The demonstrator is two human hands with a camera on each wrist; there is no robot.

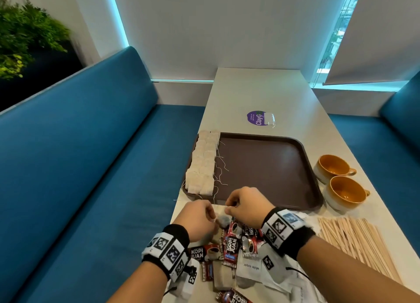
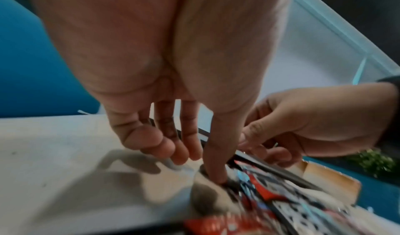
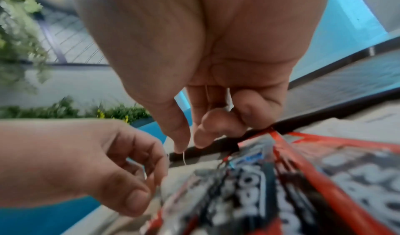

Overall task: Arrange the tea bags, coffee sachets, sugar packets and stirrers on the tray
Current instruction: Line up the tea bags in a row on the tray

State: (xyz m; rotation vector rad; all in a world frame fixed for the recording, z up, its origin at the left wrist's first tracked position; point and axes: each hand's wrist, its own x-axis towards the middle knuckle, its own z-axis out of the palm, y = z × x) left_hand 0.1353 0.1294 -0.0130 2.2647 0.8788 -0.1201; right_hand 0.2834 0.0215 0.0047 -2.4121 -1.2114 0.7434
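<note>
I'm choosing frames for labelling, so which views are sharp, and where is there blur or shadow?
Head view: mostly sharp, coffee sachets readable, plant at the left edge smeared. Left wrist view: sachets blurred, left hand casts a dark shadow on the table. Right wrist view: sachets streaked, right hand clearer.

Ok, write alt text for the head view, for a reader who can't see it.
Two hands, left hand and right hand, work a tea bag and its string over a pile of coffee sachets. Beyond lies a brown tray with tea bags lined along its left edge; stirrers and two cups sit right.
</note>
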